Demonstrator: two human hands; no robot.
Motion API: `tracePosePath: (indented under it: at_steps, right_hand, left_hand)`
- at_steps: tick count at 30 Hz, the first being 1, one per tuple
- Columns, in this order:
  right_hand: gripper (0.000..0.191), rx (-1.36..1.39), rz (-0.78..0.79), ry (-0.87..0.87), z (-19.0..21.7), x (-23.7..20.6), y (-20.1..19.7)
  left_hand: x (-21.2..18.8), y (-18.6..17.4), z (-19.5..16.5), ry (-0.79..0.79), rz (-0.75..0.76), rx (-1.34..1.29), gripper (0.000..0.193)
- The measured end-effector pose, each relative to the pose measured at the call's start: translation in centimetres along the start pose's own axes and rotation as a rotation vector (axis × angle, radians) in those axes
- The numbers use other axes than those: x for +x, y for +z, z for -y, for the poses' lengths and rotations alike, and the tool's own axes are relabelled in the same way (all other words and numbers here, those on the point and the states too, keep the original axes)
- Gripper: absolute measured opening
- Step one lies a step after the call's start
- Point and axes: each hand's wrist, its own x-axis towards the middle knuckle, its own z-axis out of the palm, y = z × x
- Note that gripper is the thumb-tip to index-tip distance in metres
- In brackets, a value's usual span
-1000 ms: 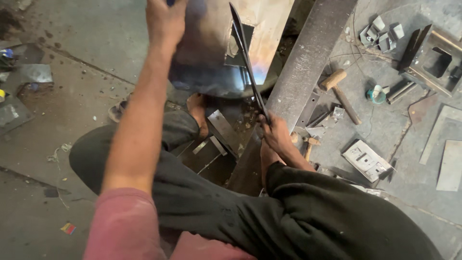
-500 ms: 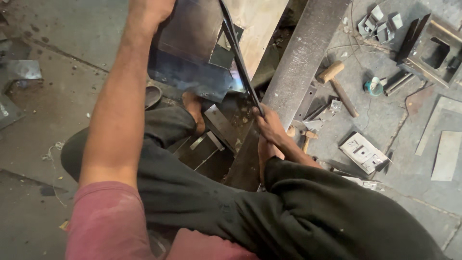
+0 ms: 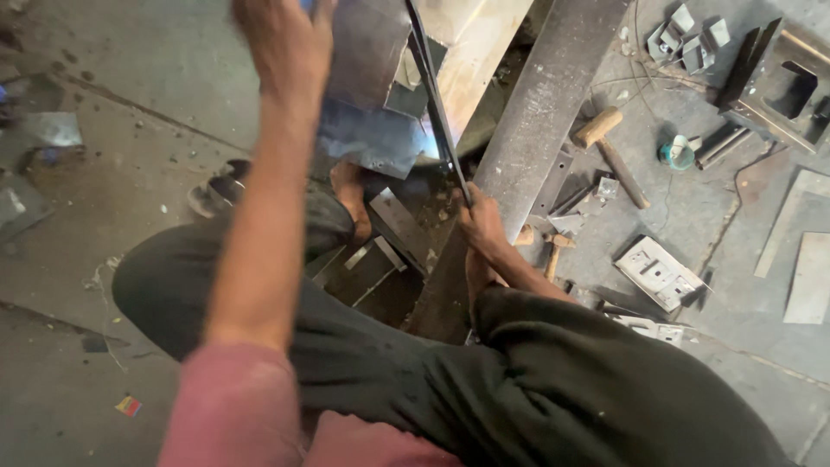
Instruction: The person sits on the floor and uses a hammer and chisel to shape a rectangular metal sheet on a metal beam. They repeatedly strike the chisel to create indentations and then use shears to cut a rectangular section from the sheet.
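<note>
A: What is the right hand [image 3: 481,227] doing?

B: It is closed around the lower end of a thin dark metal strip [image 3: 437,108], which runs up toward twelve o'clock and leaves the top edge of the view. The strip stands on edge beside a wide steel bar [image 3: 540,121] that slants from the lap up toward one o'clock.

A: And the left hand [image 3: 281,43]?

B: It is raised at eleven o'clock, blurred, with its back to the camera. It seems to rest on a flat metal sheet [image 3: 367,95], but I cannot tell whether it is gripping or just pressing.

A: Any containers about?

B: At two o'clock a dark square metal box frame [image 3: 782,86] lies on the floor [image 3: 121,199]; its open middle looks dark, and I cannot see anything in it. A small round teal can [image 3: 676,154] sits near it, contents not visible.

A: What else lies around?

B: A wooden-handled hammer [image 3: 609,143] is just right of the bar, a heap of small bent metal pieces [image 3: 683,39] at one o'clock, and a pale flat plate [image 3: 659,272] with cut-outs at three o'clock. A bare foot [image 3: 350,195] sits under the sheet, near the strip's lower end.
</note>
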Motion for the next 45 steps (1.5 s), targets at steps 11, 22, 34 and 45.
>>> tracePosePath:
  at_steps: [11, 22, 34, 45]
  right_hand:
    - [0.031, 0.025, -0.084, 0.030, -1.2, 0.3, 0.6]
    - [0.031, 0.050, 0.025, 0.165, 1.6, -1.0, -2.8]
    - [0.036, 0.015, 0.078, -0.047, 3.4, -1.3, -3.4]
    - [0.037, 0.005, 0.080, -0.092, 4.1, -1.3, -3.4]
  left_hand:
    - [-16.3, 1.5, -10.3, -1.441, 0.037, -1.456, 0.079]
    - [-12.7, 4.5, -10.2, -1.219, -0.247, -1.137, 0.065]
    - [-1.5, 0.3, -3.3, -0.405, 0.077, -1.030, 0.046]
    - [0.7, 0.3, -2.4, -0.324, 0.306, -0.964, 0.046]
